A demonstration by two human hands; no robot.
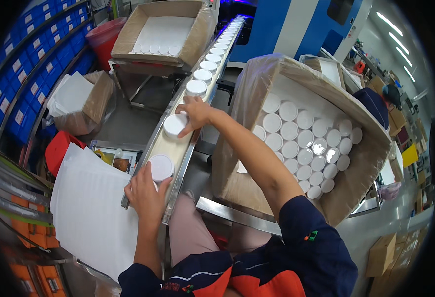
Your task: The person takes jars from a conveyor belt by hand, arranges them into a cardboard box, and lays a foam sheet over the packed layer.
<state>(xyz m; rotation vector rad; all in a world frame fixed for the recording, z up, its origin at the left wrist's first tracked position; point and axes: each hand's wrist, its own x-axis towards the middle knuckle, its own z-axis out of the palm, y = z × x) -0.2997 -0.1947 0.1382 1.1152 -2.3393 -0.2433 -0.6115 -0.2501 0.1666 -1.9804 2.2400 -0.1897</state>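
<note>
My left hand (147, 194) is at the near end of a narrow conveyor belt (181, 151), its thumb and fingers closed round a short white round tub (161, 167). Farther up the belt, my right hand (195, 115) reaches across and grips a second white tub (175, 125) from its right side, fingers behind it and thumb in front. Beyond that hand, a line of similar white tubs (196, 87) runs back along the belt toward a blue and white machine. The undersides of both gripped tubs are hidden.
To the right, a plastic-lined carton (237, 163) holds rows of white tubs. Another carton (123, 49) with a few tubs stands back left. White sheets (93, 213) are stacked beside my left arm. Blue bins (29, 64) line the left rack. Another person (373, 106) is at the far right.
</note>
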